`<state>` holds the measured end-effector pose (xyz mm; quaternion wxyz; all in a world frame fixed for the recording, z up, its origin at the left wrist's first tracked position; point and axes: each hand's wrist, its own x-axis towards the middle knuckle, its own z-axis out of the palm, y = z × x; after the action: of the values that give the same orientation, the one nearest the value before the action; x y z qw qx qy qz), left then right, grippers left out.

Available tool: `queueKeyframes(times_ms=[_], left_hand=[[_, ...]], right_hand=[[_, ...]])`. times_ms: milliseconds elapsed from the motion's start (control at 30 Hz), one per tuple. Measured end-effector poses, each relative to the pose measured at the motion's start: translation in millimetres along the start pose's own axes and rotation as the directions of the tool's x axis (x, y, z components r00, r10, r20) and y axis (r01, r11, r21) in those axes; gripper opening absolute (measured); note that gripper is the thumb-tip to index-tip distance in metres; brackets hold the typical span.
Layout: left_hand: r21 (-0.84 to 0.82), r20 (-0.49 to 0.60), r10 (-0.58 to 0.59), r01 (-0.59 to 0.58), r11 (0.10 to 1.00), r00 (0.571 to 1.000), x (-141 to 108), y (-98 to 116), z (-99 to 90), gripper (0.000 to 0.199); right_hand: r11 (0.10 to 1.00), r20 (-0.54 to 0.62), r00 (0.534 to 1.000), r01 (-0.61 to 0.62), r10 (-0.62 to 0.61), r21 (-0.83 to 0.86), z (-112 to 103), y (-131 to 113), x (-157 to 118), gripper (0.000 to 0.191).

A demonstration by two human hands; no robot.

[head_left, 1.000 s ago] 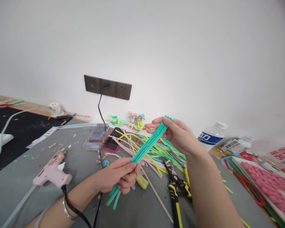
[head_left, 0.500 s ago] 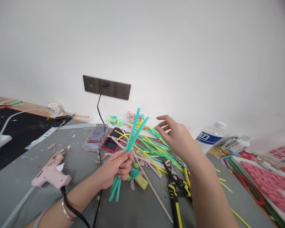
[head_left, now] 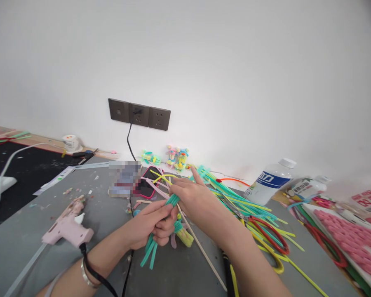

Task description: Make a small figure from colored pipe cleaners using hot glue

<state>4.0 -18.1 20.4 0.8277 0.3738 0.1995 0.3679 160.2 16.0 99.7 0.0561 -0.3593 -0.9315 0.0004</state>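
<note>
A small bundle of teal pipe cleaners (head_left: 151, 252) is gripped in my left hand (head_left: 153, 220), with the lower ends sticking out below the fist. Right above it, my right hand (head_left: 193, 198) is closed around the upper part of the same bundle, and the top ends are mostly hidden behind it. One finger of the right hand points up, away from the others. Just behind the hands lies a small pipe-cleaner figure (head_left: 183, 235) in yellow-green and teal. Loose teal and yellow pipe cleaners (head_left: 235, 189) spread out beyond the right hand.
A pink glue gun (head_left: 69, 229) with a black cord lies at left. Red-handled scissors (head_left: 267, 235) rest on the pipe cleaners at right. Pliers (head_left: 228, 274) are partly under my right arm. Phone (head_left: 146, 185), bottle (head_left: 272, 181) and small figures (head_left: 177, 156) stand or lie toward the wall.
My right hand has come down and left from the air onto the upper part of the teal bundle and closed there. My left hand keeps its hold.
</note>
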Motion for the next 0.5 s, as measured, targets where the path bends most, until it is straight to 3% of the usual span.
queueKeyframes(times_ms=[133,233,300,400,500], left_hand=[[0.03,0.009,0.05,-0.05,0.998,0.999,0.4,1.2,-0.3,0.037],[0.047,0.016,0.093,-0.094,0.994,0.996,0.5,1.2,-1.1,0.04],[0.05,0.027,0.113,-0.114,0.992,0.993,0.3,0.3,-2.1,0.039],[0.083,0.047,0.135,-0.139,0.987,0.99,-0.1,-2.2,-4.2,0.034],[0.145,0.022,0.175,-0.177,0.974,0.984,-0.1,-4.0,-4.7,0.031]], right_hand=[[0.992,0.123,0.985,-0.126,0.122,0.023,-7.9,0.2,-8.0,0.022],[0.977,0.121,0.976,-0.194,0.183,0.09,-10.1,4.1,-13.6,0.024],[0.952,0.094,0.98,-0.195,0.178,0.237,-11.4,10.6,-15.4,0.025],[0.827,0.075,0.984,-0.177,0.162,0.534,-12.6,22.2,-14.5,0.028],[0.624,0.075,0.983,-0.166,0.169,0.764,-10.7,29.3,-9.6,0.029]])
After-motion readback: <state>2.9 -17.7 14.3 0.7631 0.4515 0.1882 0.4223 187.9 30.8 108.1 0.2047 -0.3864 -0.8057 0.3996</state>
